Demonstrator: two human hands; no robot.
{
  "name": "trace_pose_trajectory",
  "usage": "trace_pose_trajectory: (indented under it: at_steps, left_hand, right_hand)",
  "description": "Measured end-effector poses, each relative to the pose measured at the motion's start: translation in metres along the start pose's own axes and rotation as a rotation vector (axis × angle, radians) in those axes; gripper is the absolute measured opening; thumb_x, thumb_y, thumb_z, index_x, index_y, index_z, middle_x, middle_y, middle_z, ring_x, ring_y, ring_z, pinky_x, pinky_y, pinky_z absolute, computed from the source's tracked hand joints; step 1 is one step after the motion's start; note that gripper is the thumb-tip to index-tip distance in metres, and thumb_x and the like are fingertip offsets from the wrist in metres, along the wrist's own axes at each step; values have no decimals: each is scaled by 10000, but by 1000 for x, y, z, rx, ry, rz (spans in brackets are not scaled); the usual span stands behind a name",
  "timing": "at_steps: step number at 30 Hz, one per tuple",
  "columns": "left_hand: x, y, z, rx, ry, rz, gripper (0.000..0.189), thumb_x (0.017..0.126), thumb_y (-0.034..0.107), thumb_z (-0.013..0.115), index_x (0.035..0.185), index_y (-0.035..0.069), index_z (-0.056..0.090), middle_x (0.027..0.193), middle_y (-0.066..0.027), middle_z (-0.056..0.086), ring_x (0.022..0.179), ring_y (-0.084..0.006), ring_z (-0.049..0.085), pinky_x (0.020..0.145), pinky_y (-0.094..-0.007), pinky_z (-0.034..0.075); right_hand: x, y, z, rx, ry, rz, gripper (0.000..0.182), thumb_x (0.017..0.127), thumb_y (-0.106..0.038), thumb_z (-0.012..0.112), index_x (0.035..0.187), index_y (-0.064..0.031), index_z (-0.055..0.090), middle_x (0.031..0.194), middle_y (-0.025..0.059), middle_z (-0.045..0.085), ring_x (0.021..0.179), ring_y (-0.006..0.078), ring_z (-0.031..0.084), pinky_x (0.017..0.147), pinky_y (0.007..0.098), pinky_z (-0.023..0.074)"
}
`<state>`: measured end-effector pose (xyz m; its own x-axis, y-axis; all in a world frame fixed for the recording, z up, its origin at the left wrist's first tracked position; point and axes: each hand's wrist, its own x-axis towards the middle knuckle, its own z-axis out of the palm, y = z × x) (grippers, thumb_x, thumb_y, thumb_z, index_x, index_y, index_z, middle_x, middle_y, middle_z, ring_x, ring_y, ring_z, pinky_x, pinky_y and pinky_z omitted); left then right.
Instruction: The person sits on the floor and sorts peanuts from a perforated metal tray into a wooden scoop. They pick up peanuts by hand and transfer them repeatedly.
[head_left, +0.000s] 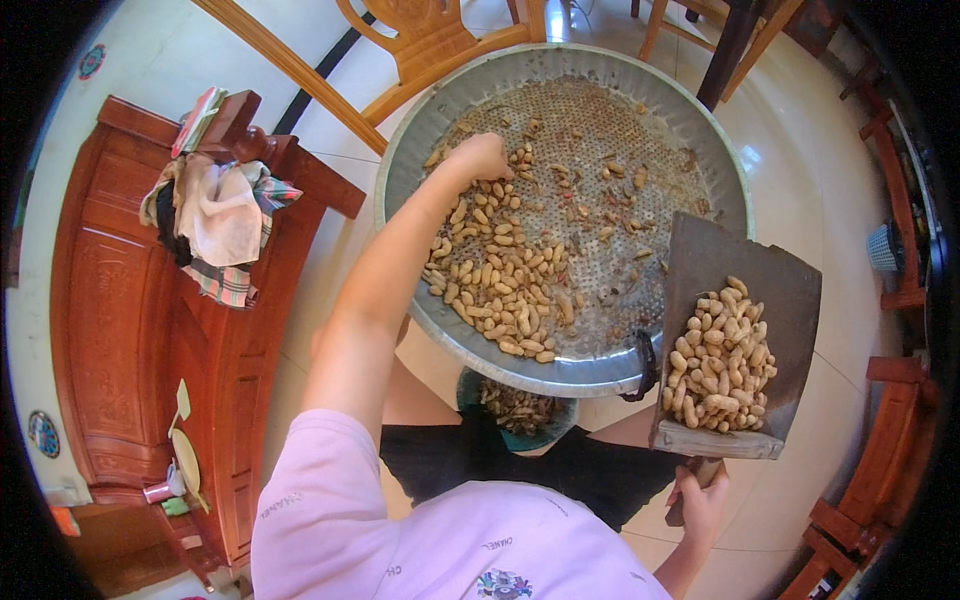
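Note:
My left hand (482, 158) is inside a wide round metal sieve tray (600, 367), among unshelled peanuts (501, 281) heaped at the tray's left side. Its fingers are curled down towards the perforated bottom, and what they hold, if anything, is hidden. With my right hand (699, 496) I grip the short wooden handle (684, 495) of a dark dustpan-like scoop (780, 300). A pile of unshelled peanuts (724, 360) lies in the scoop, near its wooden back edge. The scoop's front edge overlaps the tray's right rim. Loose peanuts and bits of debris are scattered over the tray's middle.
A green bucket (466, 397) with dry shells and debris stands between my legs under the tray's near rim. A wooden chair (427, 52) is behind the tray. To the left is a carved wooden bench (112, 315) with folded cloths (221, 214) on it.

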<state>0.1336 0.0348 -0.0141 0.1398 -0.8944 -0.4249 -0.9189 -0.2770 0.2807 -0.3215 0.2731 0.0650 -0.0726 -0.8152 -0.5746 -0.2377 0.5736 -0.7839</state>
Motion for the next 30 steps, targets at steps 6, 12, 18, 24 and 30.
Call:
trace_pose_trajectory:
  at_steps: [6, 12, 18, 24, 30]
  left_hand:
    - [-6, -13, -1, -145, -49, 16, 301, 655, 263, 715, 814, 38, 594, 841, -111, 603, 797, -240, 567, 673, -342, 443]
    - [-12, -24, 0, -139, 27, 92, 285, 673, 236, 700, 826, 17, 602, 810, -94, 613, 770, -215, 571, 644, -351, 461]
    - [-34, -35, -24, -1234, -132, 33, 193, 782, 181, 579, 845, 0, 562, 773, -58, 557, 493, -49, 392, 357, -196, 293]
    - [-49, -61, -27, -2079, -238, 330, 260, 876, 169, 437, 1086, 18, 416, 751, -12, 470, 502, -42, 361, 323, -157, 242]
    - [-49, -34, -17, -973, 39, -97, 311, 783, 228, 580, 962, -12, 494, 629, -31, 501, 510, -92, 444, 329, -193, 299]
  right_hand:
    - [-1, -1, 0, -4, 0, 11, 167, 699, 46, 536, 813, 1, 422, 604, 53, 469, 385, 112, 449, 333, 236, 385]
    - [-1, -1, 1, 8, -1, -2, 161, 703, 34, 540, 811, -1, 426, 598, 49, 466, 380, 109, 445, 335, 234, 385]
    - [-2, -4, 1, 2, 9, 4, 161, 704, 33, 539, 813, 0, 425, 604, 50, 466, 378, 110, 442, 337, 231, 383]
    - [-1, -1, 0, -4, 2, 15, 174, 708, 32, 543, 832, 1, 426, 598, 50, 466, 384, 115, 446, 340, 234, 381]
    - [-1, -1, -1, -6, 1, 17, 176, 708, 34, 543, 833, 2, 424, 596, 54, 466, 377, 118, 440, 341, 240, 381]
